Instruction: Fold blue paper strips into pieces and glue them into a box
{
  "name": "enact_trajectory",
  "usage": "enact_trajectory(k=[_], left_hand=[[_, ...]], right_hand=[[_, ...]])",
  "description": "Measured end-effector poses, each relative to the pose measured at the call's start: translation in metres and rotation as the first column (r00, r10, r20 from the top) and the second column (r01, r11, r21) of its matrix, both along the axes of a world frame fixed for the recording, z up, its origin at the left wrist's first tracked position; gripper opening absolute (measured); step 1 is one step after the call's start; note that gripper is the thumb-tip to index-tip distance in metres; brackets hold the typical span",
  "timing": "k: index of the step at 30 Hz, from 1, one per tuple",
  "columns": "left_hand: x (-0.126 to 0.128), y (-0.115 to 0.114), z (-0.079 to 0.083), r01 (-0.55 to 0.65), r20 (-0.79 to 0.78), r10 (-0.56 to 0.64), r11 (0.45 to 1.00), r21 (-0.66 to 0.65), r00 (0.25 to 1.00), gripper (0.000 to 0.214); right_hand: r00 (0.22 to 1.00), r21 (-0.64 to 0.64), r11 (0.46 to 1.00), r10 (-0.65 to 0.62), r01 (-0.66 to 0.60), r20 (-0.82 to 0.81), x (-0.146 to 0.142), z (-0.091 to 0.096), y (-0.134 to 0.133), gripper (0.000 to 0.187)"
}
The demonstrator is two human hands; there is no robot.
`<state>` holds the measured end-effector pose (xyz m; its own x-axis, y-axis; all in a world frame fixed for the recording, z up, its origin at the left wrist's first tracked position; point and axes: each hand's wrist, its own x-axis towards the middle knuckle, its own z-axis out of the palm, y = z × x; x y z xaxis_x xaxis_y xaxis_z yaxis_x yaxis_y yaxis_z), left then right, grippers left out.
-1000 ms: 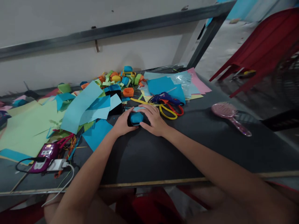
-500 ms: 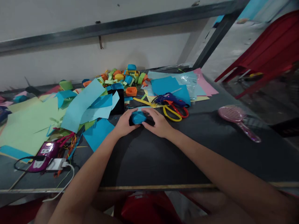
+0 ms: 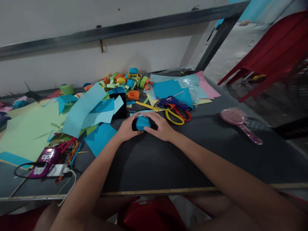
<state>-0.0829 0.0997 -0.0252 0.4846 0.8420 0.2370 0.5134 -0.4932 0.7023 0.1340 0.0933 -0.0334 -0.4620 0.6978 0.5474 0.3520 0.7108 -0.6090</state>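
Note:
Between my hands, low over the dark table [image 3: 154,166], is a small blue folded-paper piece [image 3: 142,123]. My left hand [image 3: 129,129] grips its left side, fingers curved behind and thumb in front. From the right, my right hand [image 3: 160,126] closes on it the same way, its thumb across the front face. The far side of the piece is hidden by my fingers. A pale blue paper strip [image 3: 147,113] shows just behind my fingertips. Yellow-and-red-handled scissors [image 3: 175,116] lie right of my right hand.
Behind the scissors lies a purple-blue glue gun [image 3: 173,102]. Folded paper pieces [image 3: 131,78] are heaped by the wall. Paper sheets [image 3: 26,125] and a magenta device [image 3: 45,162] with a cable and white adapter [image 3: 57,170] cover the left. A pink hairbrush [image 3: 240,123] lies at right.
My right thumb has moved up and left across the front of the blue piece, which has turned slightly. Both hands stay around it. The view has shifted a little.

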Motion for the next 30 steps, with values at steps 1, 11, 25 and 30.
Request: enact_trajectory(k=[1, 11, 25, 30], left_hand=[[0.0001, -0.0004, 0.0004, -0.001, 0.003, 0.001, 1.000, -0.013, 1.000, 0.079], [0.0023, -0.0009, 0.0030, -0.020, -0.060, 0.022, 0.999, 0.039, 0.998, 0.074], [0.0002, -0.0004, 0.0021, -0.039, -0.014, 0.039, 0.999, 0.011, 0.999, 0.076], [0.0006, -0.0012, 0.0042, 0.001, -0.087, 0.003, 0.999, 0.042, 0.996, 0.075]], right_hand=[[1.000, 0.001, 1.000, -0.005, 0.005, -0.002, 0.0000, 0.0005, -0.0001, 0.051], [0.996, 0.053, 0.998, 0.031, -0.035, 0.079, 0.0004, -0.0012, 0.0028, 0.044], [0.996, 0.047, 0.996, 0.068, -0.071, 0.056, 0.0008, -0.0021, 0.0026, 0.042], [0.987, 0.061, 0.994, 0.079, -0.088, 0.138, 0.0017, -0.0032, 0.0018, 0.042]])
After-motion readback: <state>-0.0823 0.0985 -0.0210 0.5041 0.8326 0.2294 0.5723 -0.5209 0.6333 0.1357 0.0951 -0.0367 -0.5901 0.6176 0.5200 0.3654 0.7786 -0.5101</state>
